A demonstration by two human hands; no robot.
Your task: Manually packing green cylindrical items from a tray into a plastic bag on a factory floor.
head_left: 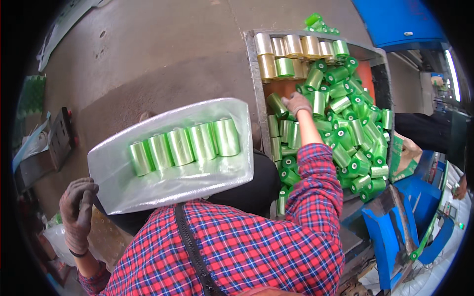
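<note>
My right hand (298, 104), in a pale glove, reaches into a large grey-rimmed bin (256, 81) at the right. Its fingers are bent against the end of a tilted roll of green film (277, 105); their undersides are hidden. Many similar rolls lie heaped around it. On my lap rests an open box-shaped container lined with clear plastic (173, 192). A single row of several green film rolls (180, 146) stands along its far side. Beside the container's left edge, my gloved left hand (78, 209) is loosely curved, thumb apart from the fingers, with nothing visible in it.
Pale gold rolls (293, 47) are stacked in the bin's far left corner. More green rolls (321, 23) lie beyond the bin. A blue metal frame (387, 237) and a brown-green bag (405, 157) stand to the right. At the left is a dark metal stand (59, 143).
</note>
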